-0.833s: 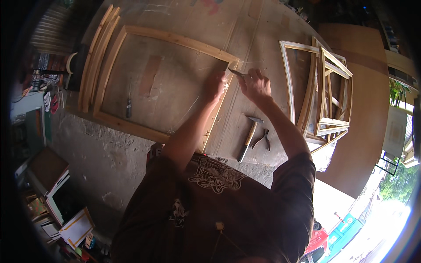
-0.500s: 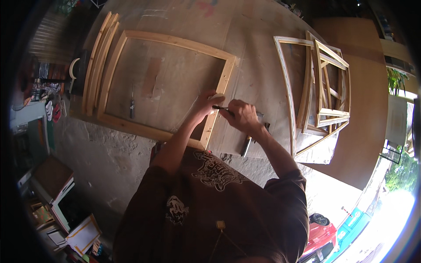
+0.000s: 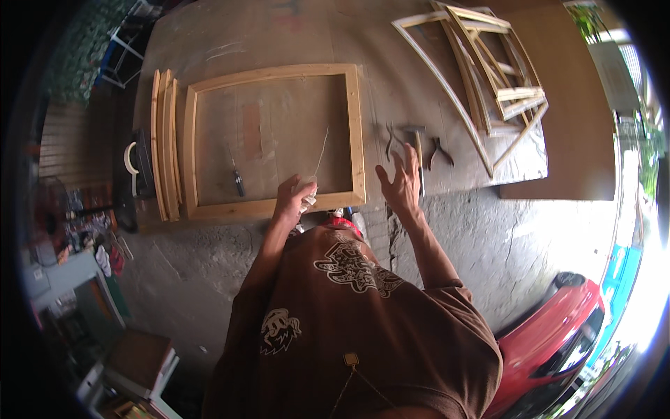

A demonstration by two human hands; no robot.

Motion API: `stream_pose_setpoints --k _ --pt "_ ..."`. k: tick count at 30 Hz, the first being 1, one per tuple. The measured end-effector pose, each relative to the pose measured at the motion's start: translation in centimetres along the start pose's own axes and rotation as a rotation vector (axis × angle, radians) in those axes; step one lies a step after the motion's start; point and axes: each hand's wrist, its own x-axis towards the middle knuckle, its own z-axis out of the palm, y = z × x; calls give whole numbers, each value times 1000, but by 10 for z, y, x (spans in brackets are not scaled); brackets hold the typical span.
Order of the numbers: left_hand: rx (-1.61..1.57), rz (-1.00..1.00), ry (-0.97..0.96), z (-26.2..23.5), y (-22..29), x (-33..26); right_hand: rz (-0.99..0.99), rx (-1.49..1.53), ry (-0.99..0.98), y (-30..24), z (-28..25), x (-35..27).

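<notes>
Stacked frames (image 3: 488, 77) — pliers (image 3: 440, 150), screwdriver (image 3: 237, 183)

Both hands off the far right corner of the wooden frame (image 3: 273, 143), where they worked together 0.8 s ago. Left hand (image 3: 293, 197) now at the frame's near rail, toward its right end, curled in a closed grip around something small and pale; a thin wire (image 3: 321, 150) rising from it over the board inside the frame. Right hand (image 3: 401, 183) now empty, fingers spread, lifted just in front of the hammer (image 3: 417, 150) and two pliers (image 3: 440, 149) near the table's near edge. No longer pinching the small tool seen 0.5 s ago. View shifted, so frame and table sit differently in the picture.
</notes>
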Motion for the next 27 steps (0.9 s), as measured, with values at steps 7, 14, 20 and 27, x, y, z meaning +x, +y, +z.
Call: stream_pose_setpoints --k 7,14,20,27 --pt "168 -75 -314 -27 -75 -33 450 559 -177 -56 8 -173" --pt "382 -413 -365 -16 -144 -45 1264 481 -221 -2 42 -426" --pt "777 -420 -271 15 -204 -27 1997 775 139 22 44 -575" --pt "739 -514 -303 119 -297 22 2082 943 338 38 18 -634"
